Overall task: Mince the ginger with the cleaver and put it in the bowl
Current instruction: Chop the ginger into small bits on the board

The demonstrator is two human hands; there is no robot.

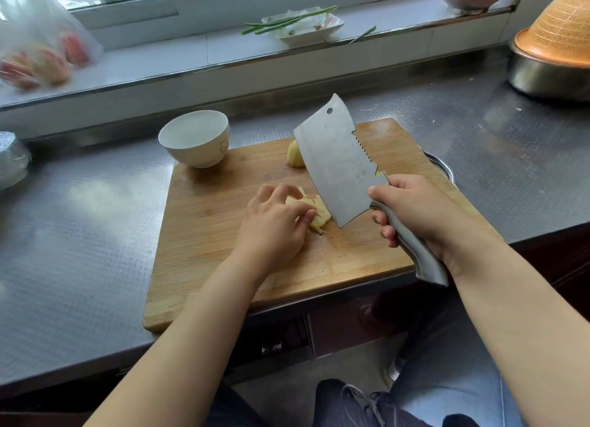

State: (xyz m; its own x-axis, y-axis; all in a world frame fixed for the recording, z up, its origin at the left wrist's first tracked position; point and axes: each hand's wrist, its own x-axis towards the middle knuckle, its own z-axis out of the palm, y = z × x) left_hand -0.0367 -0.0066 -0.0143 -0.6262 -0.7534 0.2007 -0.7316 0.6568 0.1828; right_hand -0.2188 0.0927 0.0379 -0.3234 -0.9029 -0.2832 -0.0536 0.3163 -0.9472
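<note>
Board [223, 267] lies on steel counter [79, 235], near edge overhanging the counter front; right far corner covers part of a round metal rim [442, 168].

Left hand [274, 222] rests palm-down mid-board; fingers curled, tips pressing on the ginger strips [319, 214]; thumb tucked toward the strips at the near side; fingers held close together, not spread.

Strips: pale yellow, cut into sticks, bunched in a small pile; pile sits just right of the left fingertips, touching them; a few ends poke out toward the near edge.

Right hand [415, 209] grips cleaver [335, 161] by its metal handle; fingers wrapped round the handle, thumb up against the heel of the blade; handle end sticks out past the wrist.

Blade tilted, flat face toward camera, tip pointing away and left; cutting edge runs down beside the strips, lower corner just right of the pile; cannot tell whether edge touches ginger or board; hang hole near far corner, serrated notches along the spine.

Ginger lump [294, 155], uncut, sits on far part of board, partly hidden behind blade; well apart from the strips.

Bowl [194, 139], white, upright, stands at far left corner of board; inside looks bare.

Beyond: sill with a white dish [306, 32] and green stalks [287, 21] across it; bag [41, 53] of reddish fruit at left, blurred; orange basket [558, 37] upturned on a steel basin [542, 78] at right.
</note>
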